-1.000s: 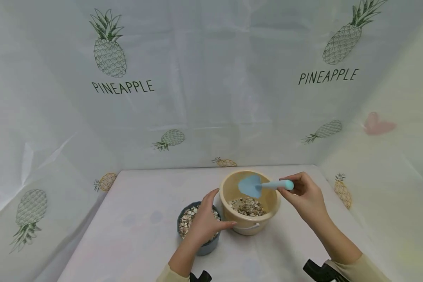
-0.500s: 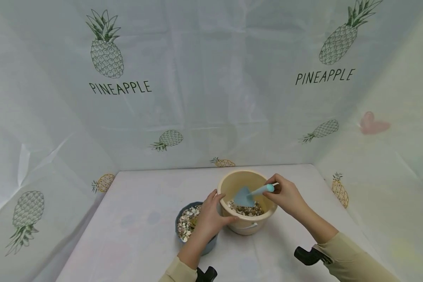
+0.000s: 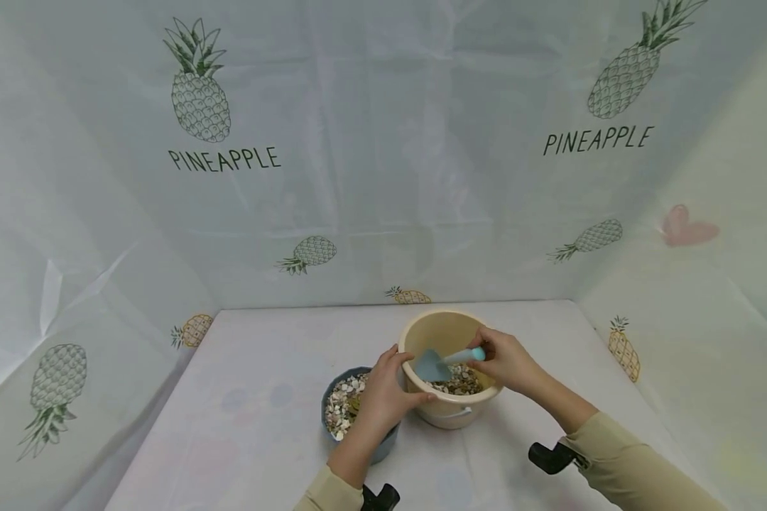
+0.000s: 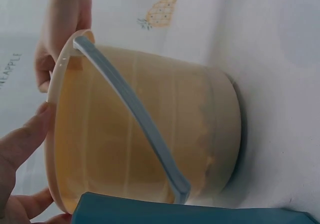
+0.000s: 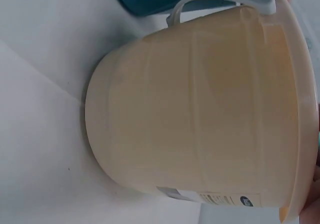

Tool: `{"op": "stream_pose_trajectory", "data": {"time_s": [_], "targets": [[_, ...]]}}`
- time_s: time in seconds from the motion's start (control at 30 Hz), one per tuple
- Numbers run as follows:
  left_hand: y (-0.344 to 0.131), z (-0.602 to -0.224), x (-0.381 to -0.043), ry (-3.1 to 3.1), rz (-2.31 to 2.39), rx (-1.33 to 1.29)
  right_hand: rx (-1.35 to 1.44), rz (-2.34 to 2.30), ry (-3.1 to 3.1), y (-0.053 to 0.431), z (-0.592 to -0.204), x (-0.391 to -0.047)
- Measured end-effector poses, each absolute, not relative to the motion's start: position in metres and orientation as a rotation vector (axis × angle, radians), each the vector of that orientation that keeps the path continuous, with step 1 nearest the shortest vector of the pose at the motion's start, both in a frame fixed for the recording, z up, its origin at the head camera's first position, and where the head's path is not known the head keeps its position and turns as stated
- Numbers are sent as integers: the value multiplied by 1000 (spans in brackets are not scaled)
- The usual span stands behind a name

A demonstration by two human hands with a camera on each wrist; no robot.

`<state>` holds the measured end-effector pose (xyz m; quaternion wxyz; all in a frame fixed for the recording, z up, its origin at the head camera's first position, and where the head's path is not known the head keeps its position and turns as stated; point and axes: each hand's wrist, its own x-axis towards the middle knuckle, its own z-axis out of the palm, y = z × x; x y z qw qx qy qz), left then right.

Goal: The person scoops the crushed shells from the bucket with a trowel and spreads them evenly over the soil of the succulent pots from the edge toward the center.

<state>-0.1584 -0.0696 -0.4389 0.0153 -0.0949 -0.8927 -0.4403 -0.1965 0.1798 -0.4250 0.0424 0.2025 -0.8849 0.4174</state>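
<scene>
A cream bucket (image 3: 436,328) with gravel (image 3: 465,382) in its bottom stands upright on the table. My left hand (image 3: 380,394) grips its left rim, thumb toward the front and fingertips behind; the left wrist view shows these fingers (image 4: 26,139) at the rim. Inside the bucket, a small light-blue toy shovel (image 3: 431,365) has its blade low against the left wall, by the gravel. My right hand (image 3: 505,360) pinches the shovel's handle from above the right rim. A blue-grey pot (image 3: 383,450), filled with pale pebbles (image 3: 341,408), sits left of the bucket, partly hidden under my left hand.
The bucket's grey carrying handle (image 4: 135,106) hangs down its near side. A printed label (image 5: 225,198) is on its outer wall. White cloth printed with pineapples (image 3: 201,106) covers the walls around the table (image 3: 262,355).
My right hand has lowered the shovel from above the bucket into it, moving left and down. My left hand has come from over the pot onto the bucket's rim.
</scene>
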Motion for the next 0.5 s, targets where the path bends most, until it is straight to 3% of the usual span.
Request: {"op": "stream_pose_trajectory", "data": {"time_s": [0.5], "targets": [[-69, -439, -159, -2772, -1372, -284, 905, 1487, -2733, 207, -410, -193]]}}
